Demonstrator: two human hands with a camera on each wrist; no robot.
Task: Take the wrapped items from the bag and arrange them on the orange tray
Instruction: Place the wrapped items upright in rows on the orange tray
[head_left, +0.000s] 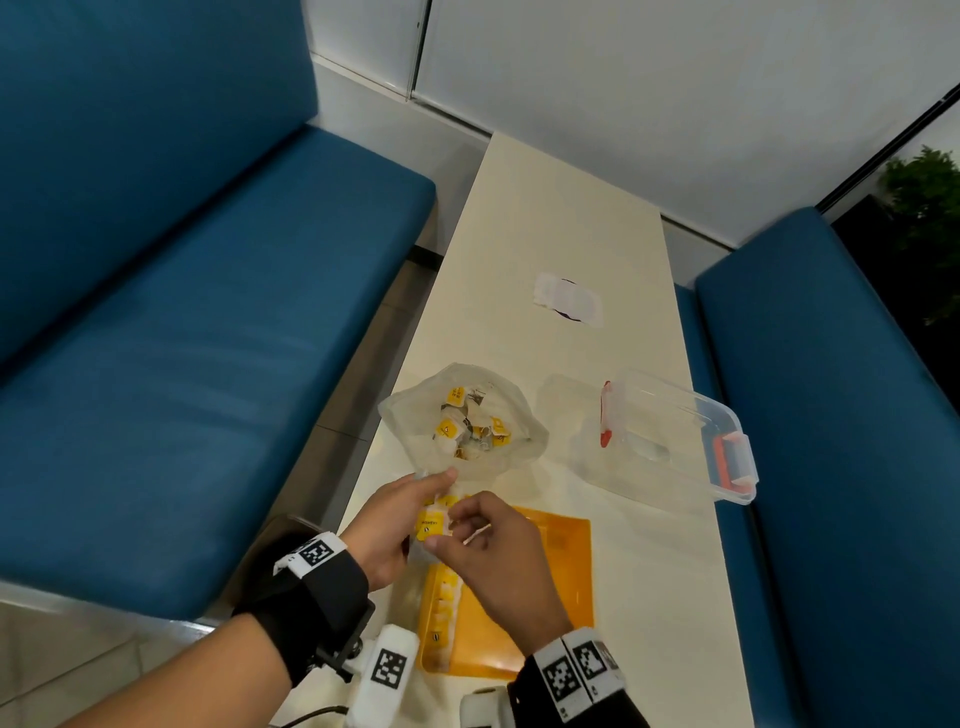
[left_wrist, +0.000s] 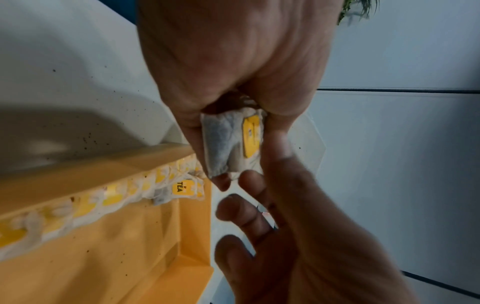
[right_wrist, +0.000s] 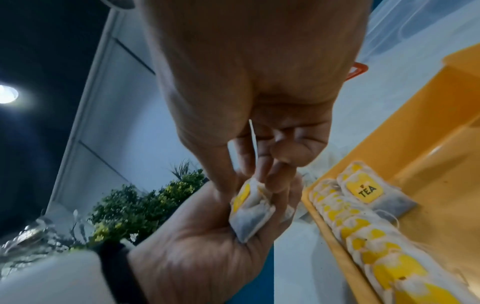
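Both hands meet over the far left corner of the orange tray. My left hand holds a white wrapped tea bag with a yellow label, perhaps more than one. My right hand pinches the upper end of that tea bag between thumb and fingers. In the left wrist view the tea bag sits in my left palm. A row of several tea bags lies along the tray's left side. The open clear bag with more tea bags stands just beyond the hands.
A clear plastic box with red latches lies to the right of the bag. A white sticker is farther up the narrow cream table. Blue benches flank both sides. A plant stands at the far right.
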